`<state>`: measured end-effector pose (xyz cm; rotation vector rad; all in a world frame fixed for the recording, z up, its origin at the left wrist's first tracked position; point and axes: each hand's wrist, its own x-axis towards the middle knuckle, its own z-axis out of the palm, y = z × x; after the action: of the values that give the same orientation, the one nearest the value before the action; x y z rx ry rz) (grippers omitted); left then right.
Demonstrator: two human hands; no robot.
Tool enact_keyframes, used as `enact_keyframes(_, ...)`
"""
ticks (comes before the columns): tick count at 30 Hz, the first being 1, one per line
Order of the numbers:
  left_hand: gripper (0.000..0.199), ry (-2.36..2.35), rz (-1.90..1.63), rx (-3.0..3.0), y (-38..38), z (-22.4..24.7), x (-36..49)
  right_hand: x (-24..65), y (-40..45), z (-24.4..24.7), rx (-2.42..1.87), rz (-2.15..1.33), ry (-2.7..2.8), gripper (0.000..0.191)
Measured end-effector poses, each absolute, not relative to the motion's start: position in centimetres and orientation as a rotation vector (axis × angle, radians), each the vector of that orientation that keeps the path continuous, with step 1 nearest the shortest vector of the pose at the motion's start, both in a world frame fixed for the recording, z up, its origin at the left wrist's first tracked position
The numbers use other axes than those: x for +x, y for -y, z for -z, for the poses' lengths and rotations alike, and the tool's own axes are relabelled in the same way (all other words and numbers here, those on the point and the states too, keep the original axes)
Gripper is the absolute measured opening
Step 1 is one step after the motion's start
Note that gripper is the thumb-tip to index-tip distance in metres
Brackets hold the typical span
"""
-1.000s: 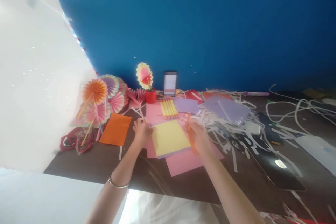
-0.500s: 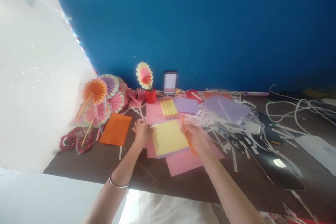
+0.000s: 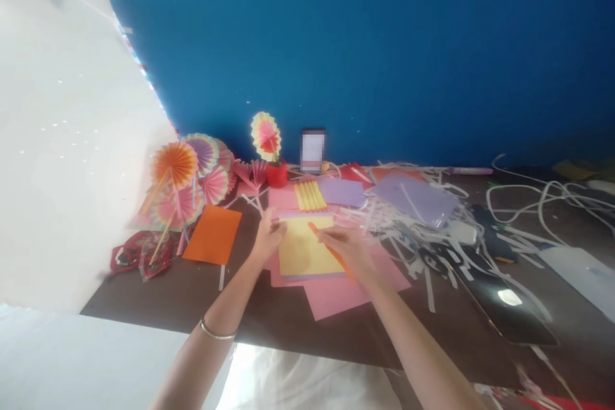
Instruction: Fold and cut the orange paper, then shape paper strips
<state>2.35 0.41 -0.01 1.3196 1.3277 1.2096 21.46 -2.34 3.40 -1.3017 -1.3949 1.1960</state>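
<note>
A yellow paper sheet [image 3: 307,253] with purple along its top and bottom edges lies before me on pink paper [image 3: 331,301]. My left hand [image 3: 270,237] pinches its upper left corner between thumb and curled fingers. Between the fingers of my right hand [image 3: 344,246] is a long orange strip [image 3: 314,228], slanting over the sheet's right part, its lower end partly behind the hand. Whether the strip is paper or something stiffer I cannot tell. Just behind the sheet sits a yellow pleated paper [image 3: 310,195], beside a purple sheet [image 3: 342,193].
Folded paper fans [image 3: 173,166] stand at the left near an orange sheet [image 3: 213,234]. A red pot [image 3: 277,174] holds another fan. White paper scraps [image 3: 394,224], a dark phone [image 3: 509,307] and white cables [image 3: 542,198] cover the right side. A blue wall [image 3: 360,51] rises behind.
My right hand has moved left, bringing the orange strip over the yellow sheet. The sheet has turned straighter, and my left hand has shifted slightly right onto its corner.
</note>
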Motion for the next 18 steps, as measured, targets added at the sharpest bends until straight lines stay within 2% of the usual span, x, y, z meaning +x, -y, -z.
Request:
enact_keyframes(3,0.04,-1.207,-1.203,1.266,-0.2,0.3,2.6,20.6,2.2,-4.0,-1.274,-1.174,1.45,0.025)
enact_keyframes(9,0.026,-1.109,-1.403,1.265,0.1,0.7,3.8,19.1,1.2,-5.2,-1.249,-1.003,1.485,0.017)
enact_keyframes(18,0.024,-0.902,-1.474,1.263,1.0,0.0,5.2,17.7,1.6,-3.8,-1.226,-0.844,1.272,0.017)
